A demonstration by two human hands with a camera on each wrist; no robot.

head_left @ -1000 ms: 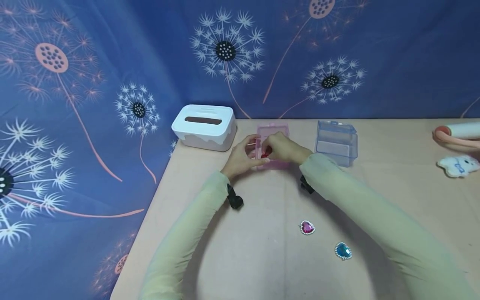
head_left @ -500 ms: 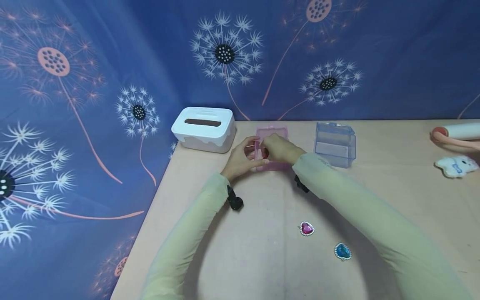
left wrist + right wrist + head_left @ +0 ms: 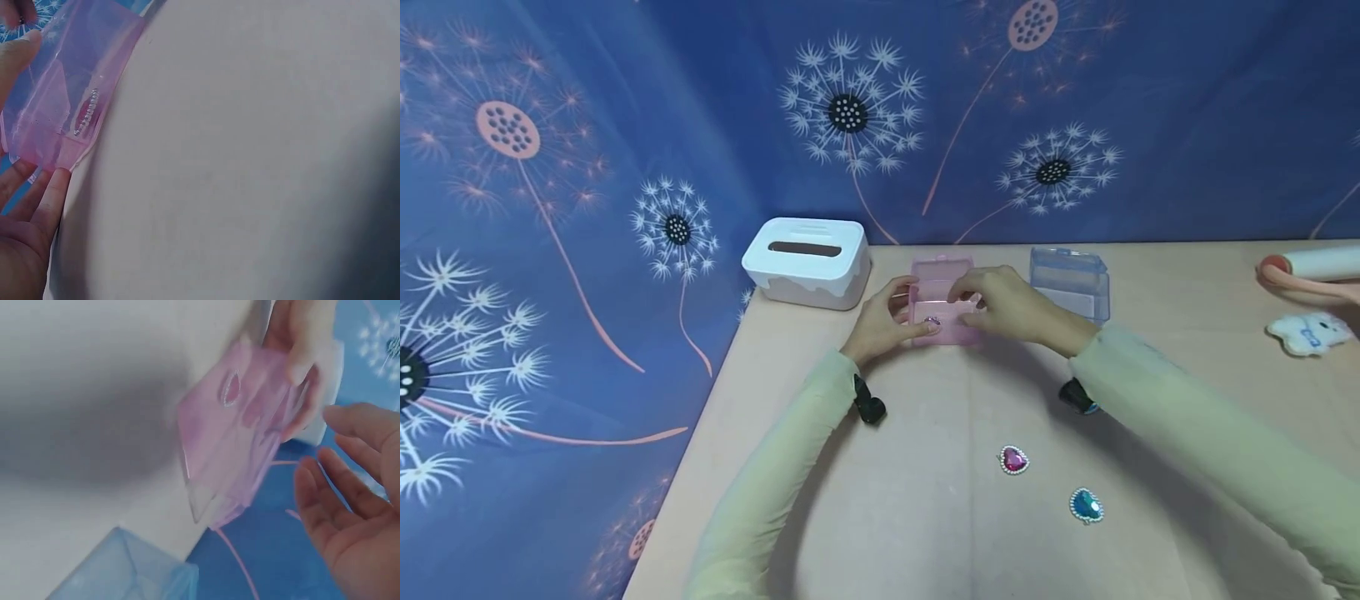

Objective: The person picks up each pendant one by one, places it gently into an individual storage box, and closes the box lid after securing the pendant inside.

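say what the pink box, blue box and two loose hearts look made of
Pink box: likely smooth tinted plastic; a gem shows through its wall. Blue box: probably similar plastic, see-through. Pink heart and blue heart: glossy, perhaps acrylic or glass, since they glint; pale beaded rims could be plastic or metal.

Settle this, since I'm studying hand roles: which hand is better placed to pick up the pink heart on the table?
Probably the right hand: its fingers are open, it holds nothing, and it is nearer the pink heart. The left hand is busy holding the pink box.
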